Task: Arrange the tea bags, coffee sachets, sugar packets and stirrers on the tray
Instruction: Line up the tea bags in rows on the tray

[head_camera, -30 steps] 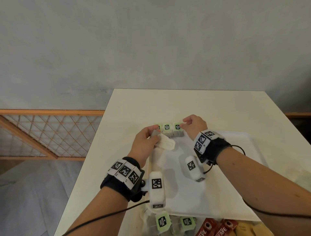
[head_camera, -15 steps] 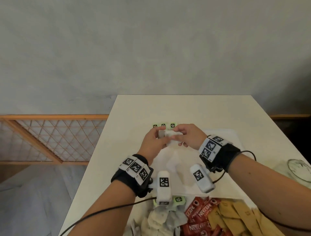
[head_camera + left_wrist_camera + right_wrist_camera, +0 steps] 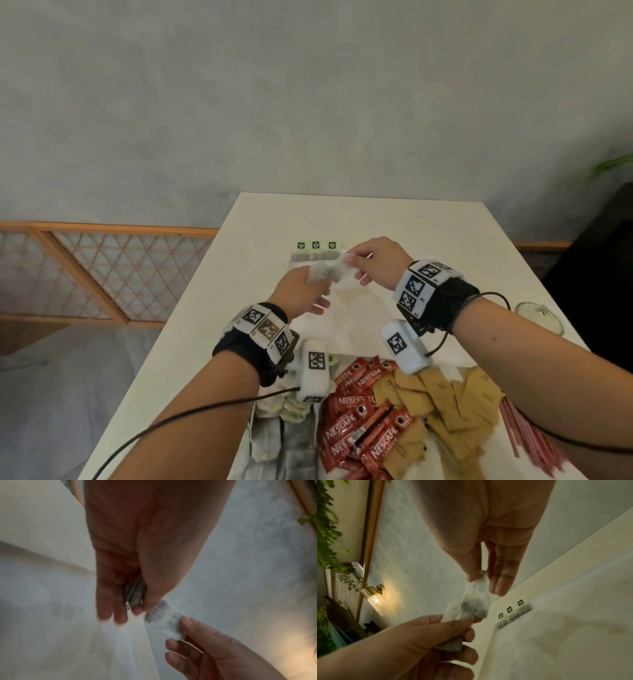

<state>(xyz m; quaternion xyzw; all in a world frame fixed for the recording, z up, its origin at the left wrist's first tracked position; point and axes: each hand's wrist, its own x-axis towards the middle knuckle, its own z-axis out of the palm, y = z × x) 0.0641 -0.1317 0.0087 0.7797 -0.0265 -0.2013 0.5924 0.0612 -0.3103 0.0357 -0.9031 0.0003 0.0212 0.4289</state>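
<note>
While the left hand (image 3: 301, 291) is clamping a small stack of spare bags, the right hand (image 3: 375, 263) is pinching one white paper tea bag (image 3: 330, 270) by its end above the white tray (image 3: 363, 329), likely peeling it free to extend the row of three green-tagged tea bags (image 3: 315, 251) at the far edge.

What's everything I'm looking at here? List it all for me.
Table: one, cream, under everything.
Tray: one, white, mid-table.
Laid tea bags: three, green tags, row at tray's far edge.
Held tea bags: a few, pale, between both hands.
Loose tea bags: pile, pale, near edge.
Nescafe sachets: pile, red, near edge.
Sugar packets: pile, brown, beside sachets.
Stirrers: bundle, red, far right.
Glass jar: one, clear, right.
Wall lamp: one, lit.
Left hand: pinches tea bags.
Right hand: pinches one bag.
</note>
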